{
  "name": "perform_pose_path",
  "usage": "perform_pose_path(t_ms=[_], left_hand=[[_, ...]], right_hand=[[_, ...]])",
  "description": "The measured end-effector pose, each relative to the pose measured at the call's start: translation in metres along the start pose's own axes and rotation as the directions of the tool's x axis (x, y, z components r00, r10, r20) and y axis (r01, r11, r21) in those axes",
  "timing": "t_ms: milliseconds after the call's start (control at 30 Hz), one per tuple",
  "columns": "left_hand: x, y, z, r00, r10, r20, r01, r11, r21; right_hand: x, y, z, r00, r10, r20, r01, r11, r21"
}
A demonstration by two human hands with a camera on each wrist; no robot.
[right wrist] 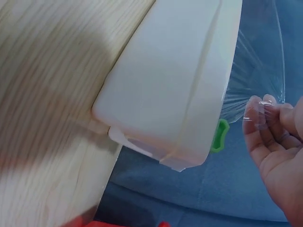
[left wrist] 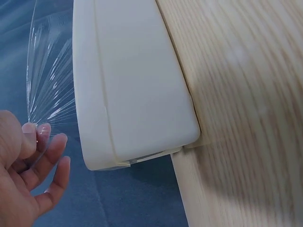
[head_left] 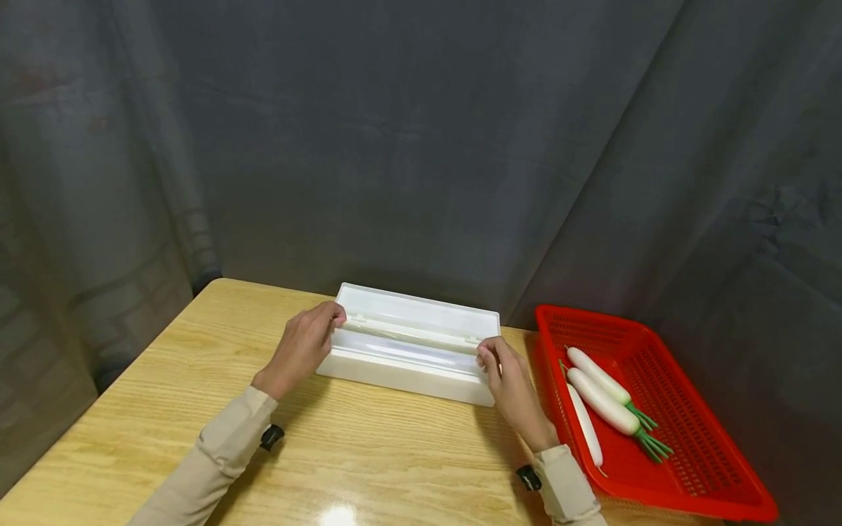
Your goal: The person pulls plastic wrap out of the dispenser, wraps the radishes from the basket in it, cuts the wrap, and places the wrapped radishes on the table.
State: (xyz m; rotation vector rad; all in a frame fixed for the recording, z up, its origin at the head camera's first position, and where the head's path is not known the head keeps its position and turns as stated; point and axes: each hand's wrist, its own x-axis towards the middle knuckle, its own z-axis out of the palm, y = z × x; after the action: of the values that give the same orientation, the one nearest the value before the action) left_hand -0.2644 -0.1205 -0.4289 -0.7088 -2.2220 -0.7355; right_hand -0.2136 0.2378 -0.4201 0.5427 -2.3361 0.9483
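Observation:
A white cling film dispenser (head_left: 404,376) stands at the table's far edge with its lid (head_left: 421,305) raised. Clear cling film (left wrist: 53,90) stretches from it in creased folds. At the film's left corner, my left hand (head_left: 304,342) pinches the edge between thumb and fingertips. My right hand (head_left: 516,389) pinches the opposite corner of the film, gathered to a point in the right wrist view. A small green piece (right wrist: 220,136) sticks out beside the dispenser there. Much of the dispenser's inside is hidden in both wrist views.
To the right stands a red plastic basket (head_left: 585,313) holding white radishes (head_left: 601,402), two of them with green stems. Dark grey curtains (head_left: 421,146) hang behind the wooden table (head_left: 395,446).

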Motion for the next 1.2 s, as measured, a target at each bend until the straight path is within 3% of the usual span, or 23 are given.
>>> perform_pose_path(t_ms=[500, 767, 1200], left_hand=[[-0.0017, 0.0018, -0.0021, 0.999, -0.040, 0.000, 0.040, 0.999, -0.034], [0.0010, 0.0047, -0.0014, 0.998, -0.003, -0.055, 0.001, 0.999, -0.039], [0.0021, 0.0096, -0.0037, 0.999, -0.023, -0.047, 0.017, 0.992, -0.127]], right_hand=[[0.0004, -0.0044, -0.0004, 1.000, 0.007, -0.030, -0.003, 0.994, 0.110], [0.0008, -0.0067, -0.0022, 0.998, 0.007, -0.057, 0.000, 0.991, 0.132], [-0.0001, -0.0097, -0.0065, 0.997, -0.008, -0.081, 0.020, 0.988, 0.150]])
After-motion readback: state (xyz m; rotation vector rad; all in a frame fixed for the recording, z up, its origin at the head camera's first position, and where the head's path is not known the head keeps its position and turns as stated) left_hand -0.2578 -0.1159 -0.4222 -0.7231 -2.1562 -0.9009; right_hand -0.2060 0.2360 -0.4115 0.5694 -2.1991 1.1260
